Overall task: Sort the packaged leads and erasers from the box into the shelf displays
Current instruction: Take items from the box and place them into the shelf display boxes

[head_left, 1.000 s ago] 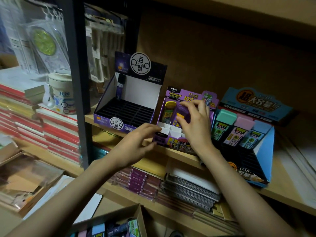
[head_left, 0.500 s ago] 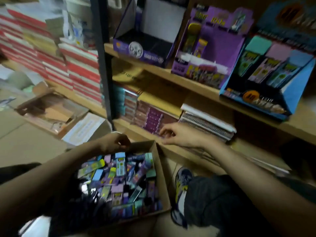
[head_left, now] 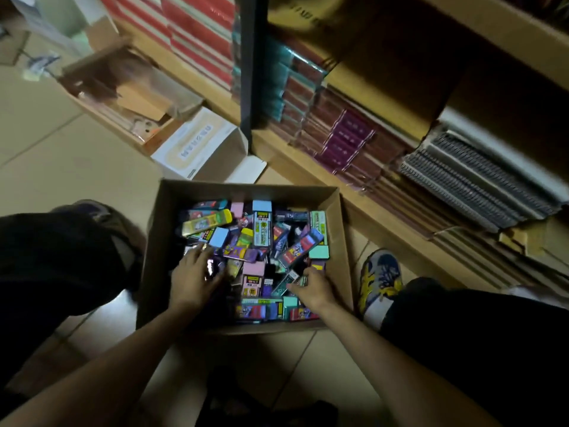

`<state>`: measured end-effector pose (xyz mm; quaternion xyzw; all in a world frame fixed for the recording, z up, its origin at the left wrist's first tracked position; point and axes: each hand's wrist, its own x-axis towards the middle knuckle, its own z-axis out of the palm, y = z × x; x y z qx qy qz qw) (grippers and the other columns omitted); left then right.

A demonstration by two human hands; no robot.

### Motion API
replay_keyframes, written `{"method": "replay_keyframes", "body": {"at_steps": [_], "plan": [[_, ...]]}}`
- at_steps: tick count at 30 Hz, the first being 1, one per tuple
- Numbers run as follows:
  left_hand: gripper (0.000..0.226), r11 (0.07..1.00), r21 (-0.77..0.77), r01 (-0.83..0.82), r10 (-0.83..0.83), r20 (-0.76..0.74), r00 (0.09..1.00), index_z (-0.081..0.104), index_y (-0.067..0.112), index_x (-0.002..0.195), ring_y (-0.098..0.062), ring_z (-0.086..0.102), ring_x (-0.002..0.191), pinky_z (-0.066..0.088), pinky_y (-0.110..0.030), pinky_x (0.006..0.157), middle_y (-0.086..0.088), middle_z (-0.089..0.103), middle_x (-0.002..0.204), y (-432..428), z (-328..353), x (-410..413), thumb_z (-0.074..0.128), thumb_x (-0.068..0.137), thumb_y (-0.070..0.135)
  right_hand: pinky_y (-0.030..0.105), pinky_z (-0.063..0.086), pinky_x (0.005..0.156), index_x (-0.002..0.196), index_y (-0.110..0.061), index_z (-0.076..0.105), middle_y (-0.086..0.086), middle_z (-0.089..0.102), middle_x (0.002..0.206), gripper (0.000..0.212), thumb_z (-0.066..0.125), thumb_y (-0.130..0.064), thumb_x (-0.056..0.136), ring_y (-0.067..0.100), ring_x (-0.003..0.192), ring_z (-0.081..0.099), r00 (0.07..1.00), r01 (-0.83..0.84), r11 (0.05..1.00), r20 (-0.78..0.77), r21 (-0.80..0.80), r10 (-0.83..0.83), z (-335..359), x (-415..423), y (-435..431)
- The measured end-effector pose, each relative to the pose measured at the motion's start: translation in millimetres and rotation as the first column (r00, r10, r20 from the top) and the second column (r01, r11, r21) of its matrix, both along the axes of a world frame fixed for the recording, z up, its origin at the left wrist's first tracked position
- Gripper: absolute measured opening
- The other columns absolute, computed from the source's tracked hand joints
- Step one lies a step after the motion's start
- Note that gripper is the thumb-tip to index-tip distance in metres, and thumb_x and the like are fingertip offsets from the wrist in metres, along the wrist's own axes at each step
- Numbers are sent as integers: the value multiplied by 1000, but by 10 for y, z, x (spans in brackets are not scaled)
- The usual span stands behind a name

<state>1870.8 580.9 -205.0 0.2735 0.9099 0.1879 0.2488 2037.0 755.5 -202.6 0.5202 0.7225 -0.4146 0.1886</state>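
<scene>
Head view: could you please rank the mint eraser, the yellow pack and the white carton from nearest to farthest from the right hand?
1. Mint eraser, just beyond the right hand.
2. Yellow pack, far left of the box.
3. White carton, on the floor past the box.

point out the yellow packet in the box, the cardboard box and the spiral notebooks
yellow packet [head_left: 206,224], head view, middle of its printed face
cardboard box [head_left: 246,190], head view, inside of its far wall
spiral notebooks [head_left: 471,183], head view, wire coils of the stack
</scene>
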Motion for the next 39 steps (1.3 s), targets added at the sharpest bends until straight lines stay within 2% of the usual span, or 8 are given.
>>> {"method": "replay_keyframes", "body": {"at_steps": [3, 6, 9, 13, 18, 29, 33, 39], "plan": [[64, 986, -56, 155, -154, 11, 988, 33, 16, 147, -29, 24, 142, 27, -42, 111, -8, 19, 157, 16, -121, 6, 57, 92, 36, 22, 23, 102, 138, -9, 36, 13, 31, 139, 74, 76, -26, 77, 27, 131, 32, 998, 41, 997, -42, 62, -38, -114, -48, -116], [70, 975, -73, 211, -208, 49, 977, 19, 18, 151, -28, 12, 145, 18, -40, 114, -8, 3, 160, 0, -186, 83, 54, 93, 38, 29, 29, 106, 138, -15, 32, 10, 30, 137, 79, 78, -21, 74, 26, 129, 33, 995, 46, 998, -94, 31, -43, -178, -26, -159], [62, 965, -20, 261, -259, 63, 964, 34, 15, 146, -30, 30, 137, 29, -38, 110, -12, 24, 153, -62, -168, 173, 57, 92, 34, 40, 46, 93, 120, -13, 40, 13, 46, 119, 60, 78, -20, 75, 26, 110, 50, 993, -65, 988, -110, -141, 50, -196, 93, -121], [39, 940, 52, 338, -342, 192, 920, 56, 17, 119, -22, 57, 106, 41, -27, 83, -3, 55, 120, -82, -156, 197, 62, 88, 39, 39, 47, 93, 114, -13, 49, 12, 59, 115, 43, 74, -16, 79, 24, 104, 59, 924, -379, 875, -66, -301, 377, -166, 231, -5], [51, 915, 14, 403, -353, 509, 785, 47, 24, 124, -12, 60, 105, 46, -29, 94, 3, 61, 123, -48, -225, 234, 73, 80, 21, 28, 42, 95, 125, -9, 51, 12, 56, 125, 44, 65, -9, 84, 24, 113, 54, 855, -509, 838, -7, -198, 518, -162, 239, 94], [61, 768, -84, 634, -550, 420, 722, 42, 27, 142, -18, 54, 114, 38, -24, 94, 1, 53, 130, 202, -242, 307, 66, 86, 30, 27, 39, 92, 123, -14, 57, 9, 50, 115, 43, 70, -18, 83, 21, 108, 50, 841, -540, 819, -88, -194, 534, -156, 230, 78], [52, 818, -64, 572, -468, 506, 725, 51, 22, 134, -16, 58, 114, 42, -26, 99, 3, 62, 126, 177, -233, 228, 69, 84, 23, 28, 40, 95, 128, -15, 52, 7, 49, 118, 46, 67, -17, 85, 20, 110, 49, 817, -574, 783, -101, -241, 568, -116, 222, 136], [40, 989, 124, 78, -144, 735, 662, 51, -2, 124, -15, 66, 90, 52, -19, 75, -10, 65, 105, 216, -58, 96, 61, 86, -5, 22, 42, 87, 125, -9, 54, 11, 57, 121, 39, 63, -5, 87, 16, 107, 52, 909, -416, 842, -118, -343, 401, -47, 213, 267]]}}
